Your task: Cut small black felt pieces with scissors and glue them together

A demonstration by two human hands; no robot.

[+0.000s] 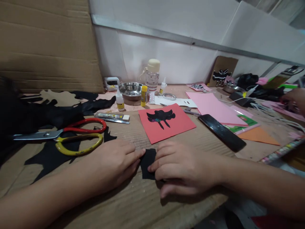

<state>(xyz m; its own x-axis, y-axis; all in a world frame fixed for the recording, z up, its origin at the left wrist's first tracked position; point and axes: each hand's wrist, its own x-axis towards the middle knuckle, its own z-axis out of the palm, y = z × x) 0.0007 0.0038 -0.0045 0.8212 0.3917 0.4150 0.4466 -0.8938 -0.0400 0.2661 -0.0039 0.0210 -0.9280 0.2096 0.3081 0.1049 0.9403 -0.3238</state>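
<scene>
- The person's left hand (pixel 119 162) lies palm down, its fingertips at the left edge of a small black piece (pixel 148 162).
- The right hand (pixel 183 168) has its curled fingers over the right side of that same piece; the two hands are apart, with the piece between them. Whether either hand pinches it, one cannot tell.
- The black piece lies flat on corrugated cardboard (pixel 119 206), its right part hidden under the right hand.
- Just beyond the hands is a red card (pixel 184 125) bearing a black cut-out (pixel 163 114) with two narrow prongs pointing toward the person.
- To the left, scissors (pixel 59 139) with one red and one yellow handle loop lie partly over black scraps (pixel 51 156).
- A dark phone (pixel 221 132) lies to the right of the red card, near a stack of pink sheets (pixel 209 108).
- Behind the red card stand a yellow glue stick (pixel 144 96), a white squeeze bottle (pixel 119 100), a metal bowl (pixel 126 94) and a cream-lidded drinking bottle (pixel 152 78).
- At the far left, a large cardboard sheet (pixel 47 41) stands upright behind a dark heap of material (pixel 43 111).
- At the right edge, another person's hand (pixel 295 96) shows, blurred.
</scene>
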